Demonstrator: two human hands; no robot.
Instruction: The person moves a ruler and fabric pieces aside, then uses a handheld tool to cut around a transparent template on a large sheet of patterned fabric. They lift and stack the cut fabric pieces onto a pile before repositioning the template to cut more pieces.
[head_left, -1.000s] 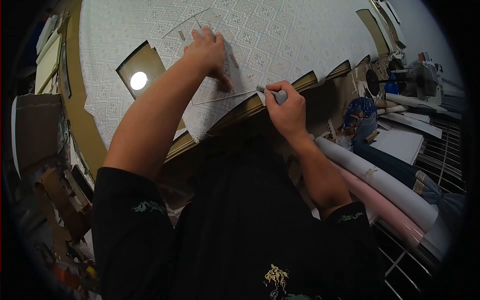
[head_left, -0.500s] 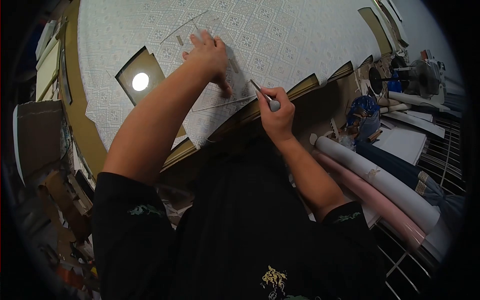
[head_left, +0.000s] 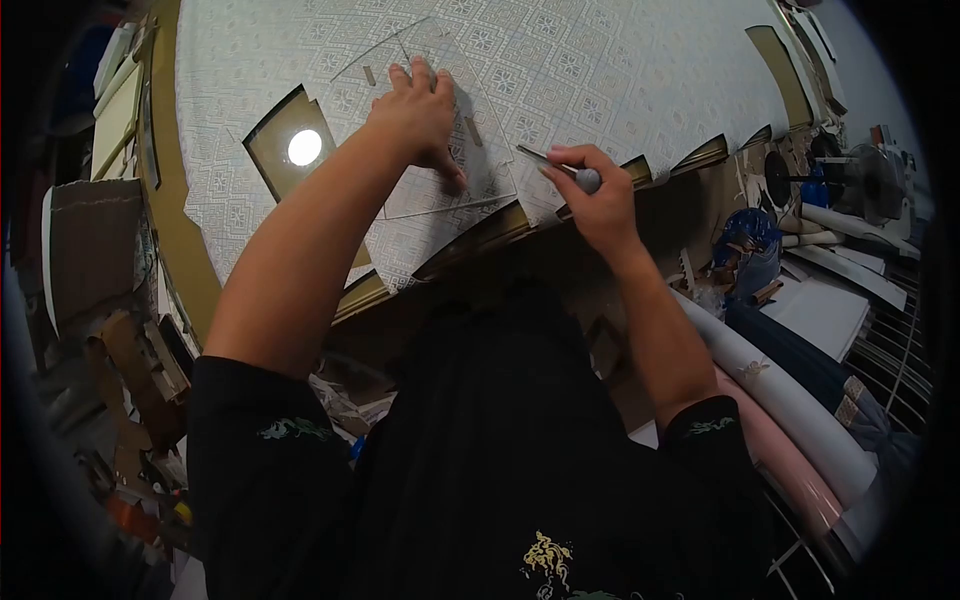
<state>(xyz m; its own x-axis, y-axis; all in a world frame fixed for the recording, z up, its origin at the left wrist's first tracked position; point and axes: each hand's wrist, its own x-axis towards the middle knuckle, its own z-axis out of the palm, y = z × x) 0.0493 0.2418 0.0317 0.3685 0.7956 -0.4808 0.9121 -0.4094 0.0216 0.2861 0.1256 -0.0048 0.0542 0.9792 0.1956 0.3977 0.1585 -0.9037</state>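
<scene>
A pale sheet with a grey geometric pattern (head_left: 560, 70) covers the work table. Flat on it lies a clear, angular template (head_left: 487, 170), its thin edges visible around my left hand (head_left: 412, 115). That hand rests on the template with fingers spread and thumb toward me. My right hand (head_left: 600, 205) grips a slim metal-shafted tool with a rounded grey end (head_left: 588, 180). Its tip points left, close to the template's right edge. Openings in the sheet show the brown tabletop, including a cut-out (head_left: 285, 165) with a bright light reflection, left of my left forearm.
Along the table's near edge (head_left: 480, 245) the sheet has several angular gaps. Rolls of white (head_left: 800, 390) and pink material (head_left: 790, 450) lie at lower right, near a fan (head_left: 872, 180). Cardboard scraps (head_left: 130, 370) are piled on the left.
My right hand has moved right with the tool, away from the template's near right corner. My left hand stays on the template. The view has shifted slightly.
</scene>
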